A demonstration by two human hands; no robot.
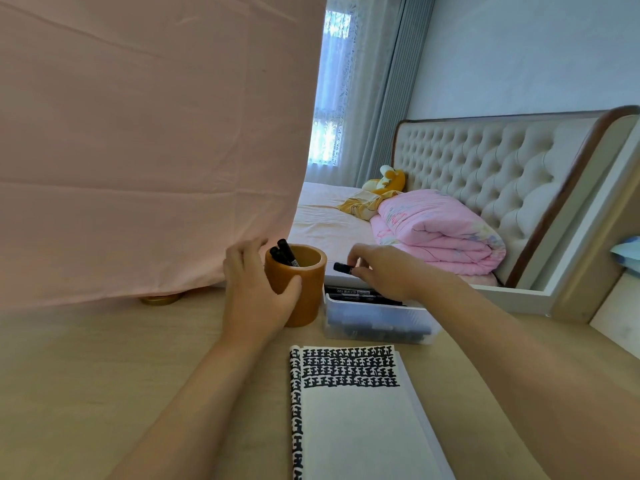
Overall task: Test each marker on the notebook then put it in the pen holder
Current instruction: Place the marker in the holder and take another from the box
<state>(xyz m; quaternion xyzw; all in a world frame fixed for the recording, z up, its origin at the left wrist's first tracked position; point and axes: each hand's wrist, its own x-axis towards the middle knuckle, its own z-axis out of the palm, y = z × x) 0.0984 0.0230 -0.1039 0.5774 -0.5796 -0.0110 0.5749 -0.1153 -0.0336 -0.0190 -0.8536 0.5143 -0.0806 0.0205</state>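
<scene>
A brown wooden pen holder (308, 299) stands on the desk with a few black markers (285, 252) sticking out of it. My left hand (252, 292) grips the holder from its left side, thumb across the front. Right of it sits a clear plastic box (377, 325) filled with several black markers. My right hand (384, 271) hovers over the box and pinches one black marker (343, 267) by its end, held level above the box. An open notebook (356, 420) lies in front, its top rows and left margin covered with black marks.
A pink cloth (149, 143) hangs at the left over the desk's back, with a gold lid (161, 299) under its edge. Behind the light wooden desk (104, 375) is a bed with a folded pink quilt (440, 230) and tufted headboard.
</scene>
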